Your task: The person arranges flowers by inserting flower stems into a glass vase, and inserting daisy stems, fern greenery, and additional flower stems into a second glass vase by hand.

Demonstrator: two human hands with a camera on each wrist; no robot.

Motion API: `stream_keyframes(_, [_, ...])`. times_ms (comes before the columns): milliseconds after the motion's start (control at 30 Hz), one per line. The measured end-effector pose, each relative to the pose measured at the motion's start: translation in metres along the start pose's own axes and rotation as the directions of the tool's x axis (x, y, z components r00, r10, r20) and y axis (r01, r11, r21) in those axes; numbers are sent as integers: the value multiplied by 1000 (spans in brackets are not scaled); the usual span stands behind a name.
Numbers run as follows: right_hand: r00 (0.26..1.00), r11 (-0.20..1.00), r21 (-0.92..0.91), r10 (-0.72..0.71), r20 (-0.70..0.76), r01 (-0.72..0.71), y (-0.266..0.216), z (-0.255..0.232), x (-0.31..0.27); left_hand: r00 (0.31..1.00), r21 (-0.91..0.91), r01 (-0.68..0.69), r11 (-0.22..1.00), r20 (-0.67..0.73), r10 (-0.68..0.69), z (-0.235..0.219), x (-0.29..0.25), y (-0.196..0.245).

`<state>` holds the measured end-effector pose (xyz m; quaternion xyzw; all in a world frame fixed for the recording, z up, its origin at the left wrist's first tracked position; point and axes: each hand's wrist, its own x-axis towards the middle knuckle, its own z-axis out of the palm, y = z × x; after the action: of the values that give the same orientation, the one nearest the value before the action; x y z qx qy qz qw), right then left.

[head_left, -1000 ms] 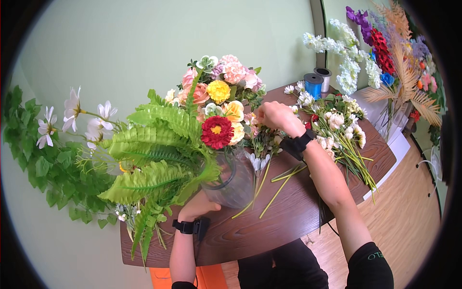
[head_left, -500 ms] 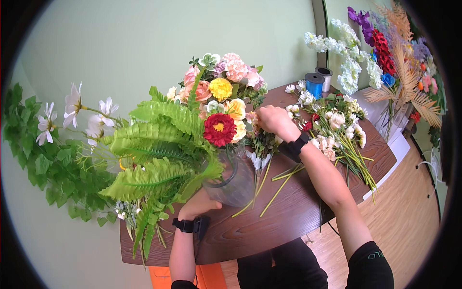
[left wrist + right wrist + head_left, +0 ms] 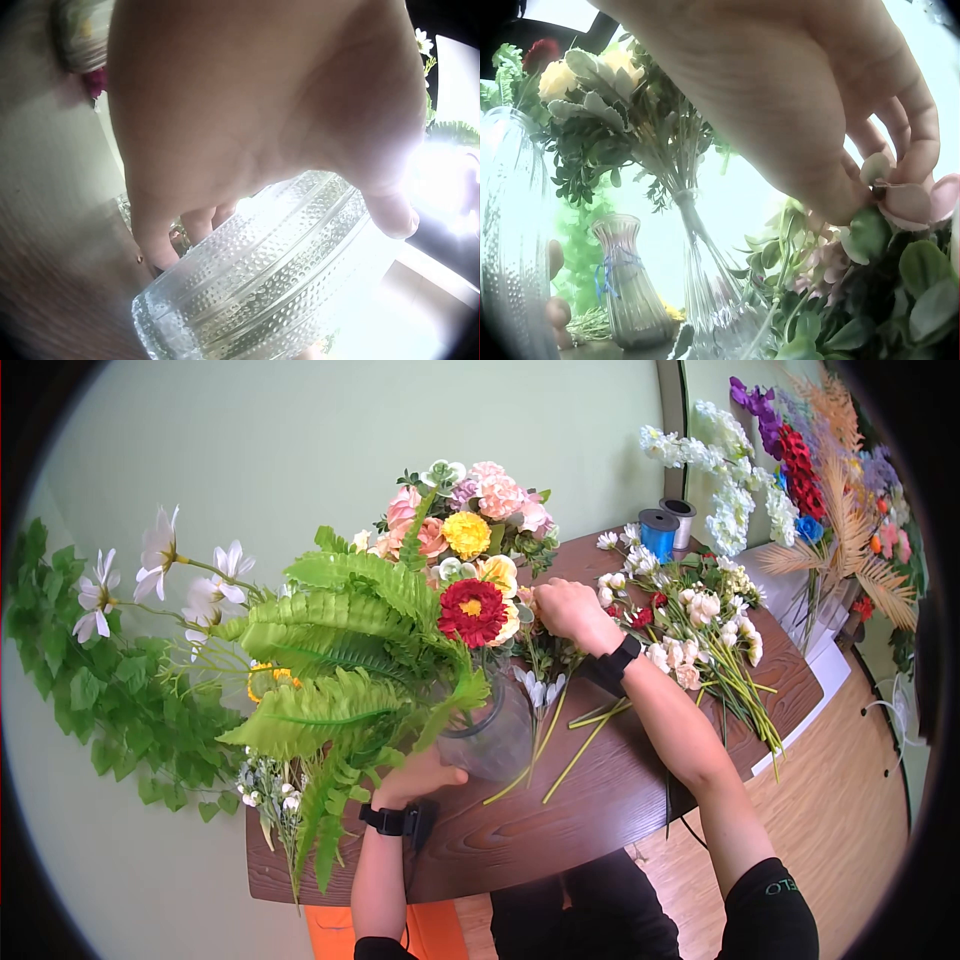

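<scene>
My left hand [image 3: 425, 775] grips the side of a clear glass vase [image 3: 503, 735]. The left wrist view shows the vase's dimpled, ribbed glass [image 3: 270, 277] with fingers and thumb curled round it. Green fern fronds [image 3: 320, 625] spread over the left wrist, overlapping the vase rim in the head view. Farther right, my right hand [image 3: 568, 608] reaches among the flowers behind the vase. Up close in the right wrist view, its thumb and fingers pinch a pale pink flower [image 3: 909, 204] above round green leaves [image 3: 922, 277].
Behind the vase stands a bouquet of pink, yellow and red flowers [image 3: 465, 535]. White flowers with long stems [image 3: 700, 630] lie on the right of the brown table [image 3: 560, 830], below blue and silver spools [image 3: 657, 536]. A small vase with blue string [image 3: 626, 285] shows in the right wrist view.
The head view has shifted slightly, so fern and bouquet appear a little farther right. The right hand has come slightly lower in the picture. The left hand keeps its hold on the vase.
</scene>
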<state>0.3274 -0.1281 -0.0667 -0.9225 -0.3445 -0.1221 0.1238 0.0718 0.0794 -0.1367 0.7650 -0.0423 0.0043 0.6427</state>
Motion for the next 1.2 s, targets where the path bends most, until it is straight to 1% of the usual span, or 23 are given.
stream_keyframes(100, [1000,1000,18,12,6,-13,2,1,1,999,26,11,1000,33,-12,-7,0,-5])
stream_keyframes(167, [1000,999,34,-7,-1,7,5,1,2,973,43,204,978,99,-207,-14,-2,-5])
stream_keyframes(200, [1000,999,34,-5,-1,6,6,0,2,973,44,204,978,100,-207,-12,-2,-4])
stream_keyframes(267, [1000,999,50,2,27,-3,6,-2,3,996,-27,79,997,38,-78,-6,-2,1])
stream_keyframes(300, [1000,999,51,3,26,-5,5,-3,2,996,-26,79,997,40,-78,-2,-2,5])
stream_keyframes(367, [1000,999,48,-14,15,13,6,-4,1,1000,-118,29,993,13,-27,6,-1,17])
stream_keyframes(400, [1000,999,49,-12,15,11,8,-2,3,999,-117,30,993,15,-28,9,-1,25])
stream_keyframes(467, [1000,998,56,-17,7,17,11,4,6,994,-148,83,985,79,-71,12,0,38])
stream_keyframes(500, [1000,998,56,-16,6,16,11,4,6,994,-148,82,986,79,-71,10,0,33])
stream_keyframes(533, [1000,998,56,-11,20,10,12,4,7,997,-115,49,992,57,-43,7,0,24])
stream_keyframes(567, [999,998,55,-6,35,4,11,4,7,999,-81,17,997,35,-14,7,1,25])
stream_keyframes(600, [999,998,55,-6,34,5,12,4,7,999,-81,16,997,35,-14,8,1,27])
stream_keyframes(667, [999,999,46,-3,32,2,11,2,7,995,-131,34,991,94,-22,11,1,37])
stream_keyframes(700, [999,999,46,-4,32,2,9,0,6,995,-131,34,991,93,-22,8,1,30])
stream_keyframes(733, [999,999,45,2,44,-4,8,-2,5,997,-94,39,995,73,-32,3,-1,19])
stream_keyframes(767, [998,999,44,7,56,-10,7,-6,4,998,-58,44,997,52,-41,3,0,20])
stream_keyframes(800, [998,999,44,6,56,-9,6,-7,4,998,-58,44,997,51,-41,4,0,23])
stream_keyframes(867, [998,999,41,4,60,-7,6,-8,3,993,-99,86,991,87,-77,8,0,33])
stream_keyframes(1000, [999,999,39,12,47,-13,5,-9,3,995,-82,83,993,64,-78,2,0,15])
stream_keyframes(1033, [998,999,37,17,64,-20,5,-9,3,997,-77,67,995,52,-63,1,0,13])
stream_keyframes(1067, [996,999,35,23,82,-26,4,-11,3,998,-72,51,996,41,-48,1,0,12])
stream_keyframes(1200, [994,999,38,34,104,-38,3,-14,3,996,-90,67,994,57,-62,2,0,14])
